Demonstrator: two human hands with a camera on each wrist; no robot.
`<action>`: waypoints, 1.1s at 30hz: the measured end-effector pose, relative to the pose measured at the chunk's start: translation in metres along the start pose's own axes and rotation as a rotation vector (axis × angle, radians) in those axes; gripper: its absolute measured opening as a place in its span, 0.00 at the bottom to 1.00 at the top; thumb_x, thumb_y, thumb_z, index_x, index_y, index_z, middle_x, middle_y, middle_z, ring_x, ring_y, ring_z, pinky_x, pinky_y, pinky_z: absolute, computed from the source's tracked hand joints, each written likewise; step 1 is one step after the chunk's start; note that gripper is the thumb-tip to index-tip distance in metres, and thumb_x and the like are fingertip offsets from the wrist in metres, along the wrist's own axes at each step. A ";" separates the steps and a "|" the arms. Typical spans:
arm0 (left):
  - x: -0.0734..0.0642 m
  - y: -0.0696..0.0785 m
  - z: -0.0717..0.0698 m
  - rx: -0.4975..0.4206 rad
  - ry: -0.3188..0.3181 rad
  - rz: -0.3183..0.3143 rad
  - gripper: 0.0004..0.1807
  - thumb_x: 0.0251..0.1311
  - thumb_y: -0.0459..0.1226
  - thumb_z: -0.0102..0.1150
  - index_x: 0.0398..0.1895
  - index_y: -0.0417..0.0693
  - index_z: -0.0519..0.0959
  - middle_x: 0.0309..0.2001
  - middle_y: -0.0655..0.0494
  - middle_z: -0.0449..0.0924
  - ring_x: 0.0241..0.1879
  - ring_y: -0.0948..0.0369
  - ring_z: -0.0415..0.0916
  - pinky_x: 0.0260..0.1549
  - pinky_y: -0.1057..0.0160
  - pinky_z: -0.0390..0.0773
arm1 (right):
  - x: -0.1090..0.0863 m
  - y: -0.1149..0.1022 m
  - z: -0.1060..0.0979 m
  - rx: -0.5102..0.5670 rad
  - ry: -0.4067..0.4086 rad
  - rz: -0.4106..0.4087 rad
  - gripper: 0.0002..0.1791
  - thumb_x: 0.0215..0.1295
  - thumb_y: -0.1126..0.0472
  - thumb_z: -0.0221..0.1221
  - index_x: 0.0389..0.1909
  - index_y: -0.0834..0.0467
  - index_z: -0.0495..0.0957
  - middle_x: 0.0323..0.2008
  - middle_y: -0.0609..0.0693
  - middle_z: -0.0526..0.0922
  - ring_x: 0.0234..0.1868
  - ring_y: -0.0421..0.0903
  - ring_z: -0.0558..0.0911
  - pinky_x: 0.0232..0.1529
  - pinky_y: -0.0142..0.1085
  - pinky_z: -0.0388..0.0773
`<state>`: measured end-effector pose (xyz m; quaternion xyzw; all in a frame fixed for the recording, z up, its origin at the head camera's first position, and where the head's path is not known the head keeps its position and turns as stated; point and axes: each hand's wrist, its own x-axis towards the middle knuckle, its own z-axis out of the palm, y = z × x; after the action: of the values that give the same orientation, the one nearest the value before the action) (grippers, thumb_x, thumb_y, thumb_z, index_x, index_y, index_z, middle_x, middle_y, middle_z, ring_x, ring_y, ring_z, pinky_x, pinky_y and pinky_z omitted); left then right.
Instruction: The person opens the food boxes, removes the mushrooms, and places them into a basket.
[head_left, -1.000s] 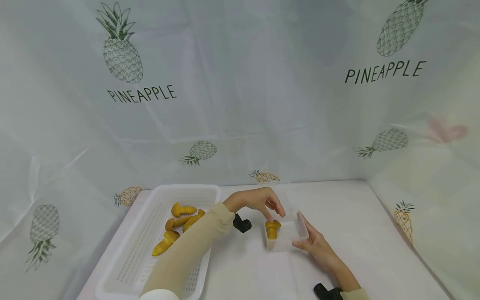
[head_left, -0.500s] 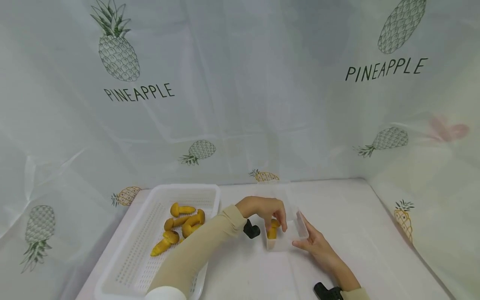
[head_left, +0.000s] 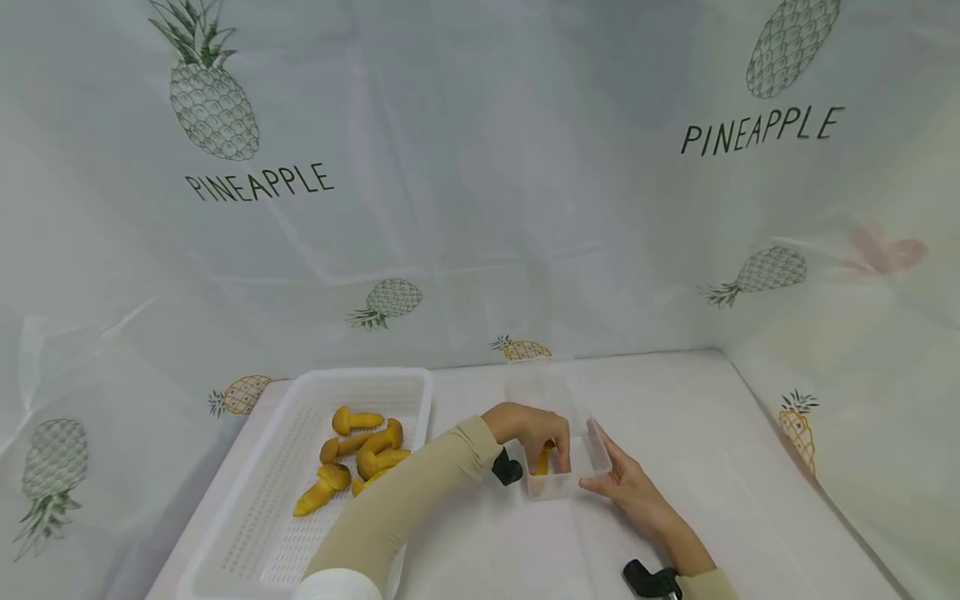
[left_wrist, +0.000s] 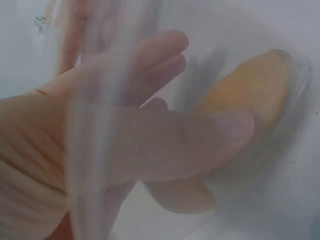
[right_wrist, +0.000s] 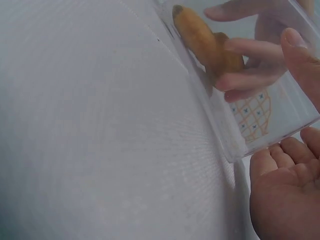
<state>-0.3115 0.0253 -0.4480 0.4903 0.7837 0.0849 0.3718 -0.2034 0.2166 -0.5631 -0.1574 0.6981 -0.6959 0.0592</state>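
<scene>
My left hand (head_left: pixel 531 429) reaches down into a clear plastic box (head_left: pixel 553 487) and pinches a yellow-brown mushroom (head_left: pixel 542 463) near the box's left side. Through the clear wall in the left wrist view, the thumb lies against the mushroom (left_wrist: pixel 252 82). In the right wrist view the mushroom (right_wrist: pixel 195 35) is tilted low in the box, with fingers around its cap. My right hand (head_left: pixel 636 492) holds the box at its right end, thumb on the near wall and fingers along the side.
A white perforated basket (head_left: pixel 247 508) with several mushrooms (head_left: pixel 382 437) stands at the left, partly under my left sleeve. The box's clear lid (head_left: pixel 540 382) stands up behind it. A pineapple-print sheet (head_left: pixel 480 208) hangs around the white table (head_left: pixel 480 533).
My left hand has come down into the box, from above the mushroom to around it. The right hand keeps its hold on the box. The head view has shifted slightly.
</scene>
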 end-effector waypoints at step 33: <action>0.001 0.006 0.009 0.128 0.046 -0.096 0.16 0.40 0.20 0.77 0.31 0.46 0.89 0.31 0.66 0.83 0.35 0.70 0.74 0.37 0.77 0.74 | 0.002 -0.002 0.000 0.009 -0.016 -0.008 0.54 0.64 0.71 0.64 0.80 0.57 0.39 0.79 0.57 0.33 0.76 0.57 0.33 0.63 0.18 0.54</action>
<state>-0.3015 0.0266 -0.4523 0.4730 0.8183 0.0280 0.3253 -0.2047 0.2164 -0.5604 -0.1655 0.6940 -0.6978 0.0629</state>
